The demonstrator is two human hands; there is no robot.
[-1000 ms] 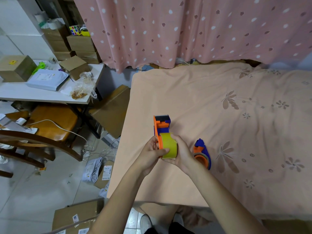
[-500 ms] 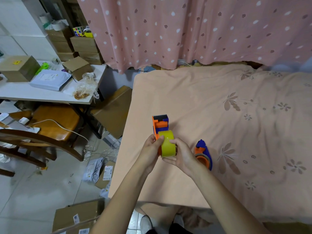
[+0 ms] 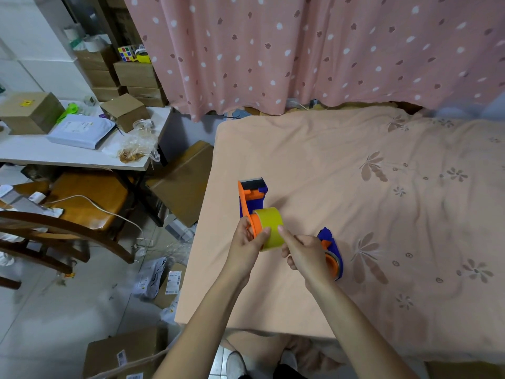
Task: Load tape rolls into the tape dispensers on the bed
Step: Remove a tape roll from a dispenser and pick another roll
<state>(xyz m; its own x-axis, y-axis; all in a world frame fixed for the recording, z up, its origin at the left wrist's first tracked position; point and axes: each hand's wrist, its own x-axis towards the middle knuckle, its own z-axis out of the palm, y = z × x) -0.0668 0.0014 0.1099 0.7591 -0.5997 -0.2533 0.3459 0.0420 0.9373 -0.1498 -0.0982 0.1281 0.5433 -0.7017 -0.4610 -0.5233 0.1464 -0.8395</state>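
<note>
Both hands work above the near left part of the bed [image 3: 314,160]. Left hand [image 3: 246,243] grips the near end of an orange-and-blue tape dispenser [image 3: 251,199], fingers curled round its orange side plate, thumb lying against the yellow tape roll [image 3: 270,228]. Right hand [image 3: 303,251] is held just right of the roll with fingers curled in; its thumb tip touches the roll's near face. Whether the right fingers pinch a tape end cannot be determined.

The yellow tape roll sits on the dispenser's hub, against the orange side plate. The dispenser is raised above the peach bedcover, its blue-and-black cutter end pointing to the far side.

A second dispenser [image 3: 332,253], blue with orange parts and a roll already fitted, lies on the bedcover just right of the right hand and is partly hidden behind it.

A pink dotted curtain [image 3: 300,50] hangs along the far edge of the bed. Left of the bed stand a white table [image 3: 68,157] bearing cardboard boxes and a parcel bag, a wooden chair [image 3: 82,203], and further boxes on the floor.
</note>
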